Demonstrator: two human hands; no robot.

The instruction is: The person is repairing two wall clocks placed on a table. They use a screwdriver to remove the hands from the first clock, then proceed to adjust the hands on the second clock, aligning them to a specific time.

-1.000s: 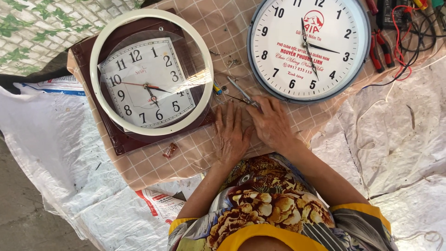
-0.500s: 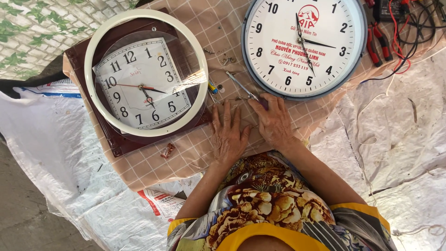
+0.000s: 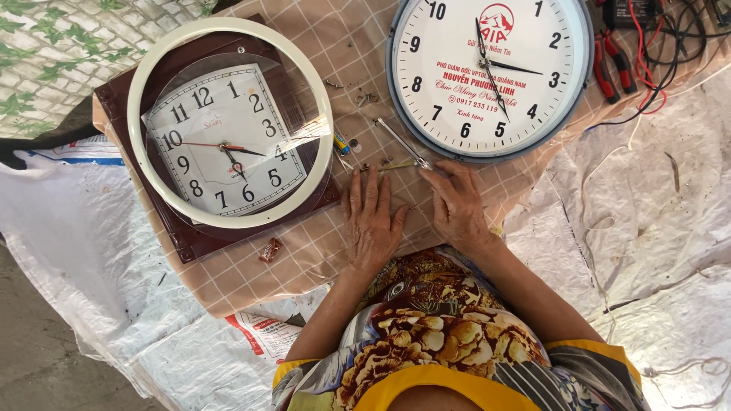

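My left hand (image 3: 371,221) lies flat, palm down, on the beige checked cloth (image 3: 320,259), fingers together and empty. My right hand (image 3: 457,204) rests beside it, its fingertips touching the end of a thin metal tool (image 3: 400,142) near a few small screws. Left of my hands sits a square dark brown wall clock (image 3: 221,148) with a cream ring and a loose clear cover over its face. Above my right hand lies a round white wall clock with a grey-blue rim (image 3: 491,72).
Red-handled pliers (image 3: 605,72) and red and black wires (image 3: 659,53) lie at the upper right. A small brown wrapped piece (image 3: 270,250) sits on the cloth's lower left. White woven sacking (image 3: 662,228) surrounds the cloth, with printed paper (image 3: 263,331) below.
Both hands have stayed on the cloth; the right fingertips have shifted slightly toward the metal tool. The view has drifted, so the clocks sit lower in frame.
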